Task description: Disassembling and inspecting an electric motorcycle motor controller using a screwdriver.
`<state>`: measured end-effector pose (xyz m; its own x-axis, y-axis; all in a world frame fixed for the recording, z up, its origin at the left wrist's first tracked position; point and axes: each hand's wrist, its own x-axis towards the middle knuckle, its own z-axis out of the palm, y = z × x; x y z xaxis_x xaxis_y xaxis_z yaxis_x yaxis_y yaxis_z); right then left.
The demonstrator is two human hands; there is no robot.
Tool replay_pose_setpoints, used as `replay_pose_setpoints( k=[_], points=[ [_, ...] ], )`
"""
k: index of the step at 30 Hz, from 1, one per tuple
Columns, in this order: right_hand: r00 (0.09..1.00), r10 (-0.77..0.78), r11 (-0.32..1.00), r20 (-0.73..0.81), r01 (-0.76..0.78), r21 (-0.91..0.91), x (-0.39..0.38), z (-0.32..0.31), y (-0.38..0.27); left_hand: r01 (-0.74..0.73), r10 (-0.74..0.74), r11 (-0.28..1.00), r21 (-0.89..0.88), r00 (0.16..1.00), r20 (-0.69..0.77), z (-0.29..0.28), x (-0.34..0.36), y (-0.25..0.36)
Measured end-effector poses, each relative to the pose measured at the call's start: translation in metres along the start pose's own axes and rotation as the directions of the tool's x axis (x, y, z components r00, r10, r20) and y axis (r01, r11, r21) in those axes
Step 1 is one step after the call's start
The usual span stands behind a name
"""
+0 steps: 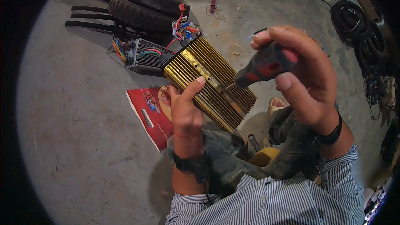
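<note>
My left hand [186,114] grips the near left side of a gold, finned motor controller [227,64], its thumb lying on the fins. The controller is held tilted above the floor, and coloured wires with connectors [183,29] come out of its far end. In my right hand [320,100] is a stubby black-and-red screwdriver [264,66], held between thumb and fingers. Its shaft points down to the left at the controller's fins; whether the tip sits in a screw I cannot tell. The flat strip along the controller's middle shows small dark holes.
A second, grey finned controller [145,54] with wires lies beyond the gold one. Black tyres [148,6] and dark strips [89,16] lie at the far left. A red bag [160,121] is on the floor, a wrench [253,141] near my legs, coiled black cable [350,21] at right.
</note>
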<state>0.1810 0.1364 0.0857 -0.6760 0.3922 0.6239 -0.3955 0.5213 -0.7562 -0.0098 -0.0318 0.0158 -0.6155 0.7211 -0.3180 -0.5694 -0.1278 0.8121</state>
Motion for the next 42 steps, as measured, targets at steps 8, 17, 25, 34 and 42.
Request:
replay_pose_setpoints(
  k=[8, 17, 25, 34, 42],
  points=[
    [0.995, -0.031, 0.966, 0.098, 0.055, -0.254, -0.002, -0.018, -0.001, 0.001, 0.000, 0.999, -0.038, 1.000, 0.021, 0.009, -0.004, 0.005],
    [0.988, -0.075, 0.945, 0.133, 0.113, -0.307, 0.002, -0.017, -0.007, 0.037, -0.036, 0.998, -0.051, 0.999, 0.022, 0.009, -0.003, 0.005],
    [0.999, 0.020, 1.000, -0.035, -0.021, -0.023, 0.002, 0.001, -0.006, 0.041, -0.039, 0.998, -0.051, 0.999, 0.024, 0.009, -0.004, 0.007],
    [0.987, 0.128, 0.970, -0.097, -0.104, 0.218, 0.001, 0.015, -0.005, 0.026, -0.025, 0.999, -0.044, 0.999, 0.032, 0.004, -0.002, 0.004],
    [0.998, 0.051, 0.999, -0.040, -0.050, 0.018, -0.004, 0.006, 0.001, 0.028, -0.024, 0.998, -0.049, 0.998, 0.066, 0.006, -0.002, 0.004]
  ],
)
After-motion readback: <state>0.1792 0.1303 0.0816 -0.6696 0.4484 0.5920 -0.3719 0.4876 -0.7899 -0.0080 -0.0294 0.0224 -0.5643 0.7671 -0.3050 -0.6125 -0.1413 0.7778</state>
